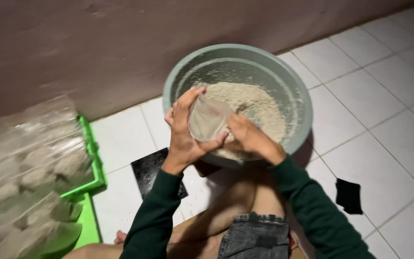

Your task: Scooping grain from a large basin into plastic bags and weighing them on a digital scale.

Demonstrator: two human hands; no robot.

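**Both hands on a small clear bag over the basin**

The left hand has its grip closed on a small clear bag: fingers up along the bag's far side, thumb pressed across its lower front edge. The right hand meets the bag from the other side, fingers curled down at its lower right rim; whether that grip pinches the plastic or only rests against it cannot be told, since the fingertips are hidden behind the bag and the powder.

The bag sits between the two hands, touching both, mouth turned towards the right hand and a little downwards. Its long axis runs roughly from the left palm up and away from the person. The left hand carries it; the right is the one nearer the powder.

Directly beneath and beyond the bag lies the mound of pale, grainy powder in a round grey-green basin. The bag's lower edge is at the near slope of the mound (touching or just above, the view does not settle it).

The basin rests on a white tiled floor beside a wall. To the left, a green tray holds filled clear bags. A black square lies under the left forearm, and a black scrap to the right.
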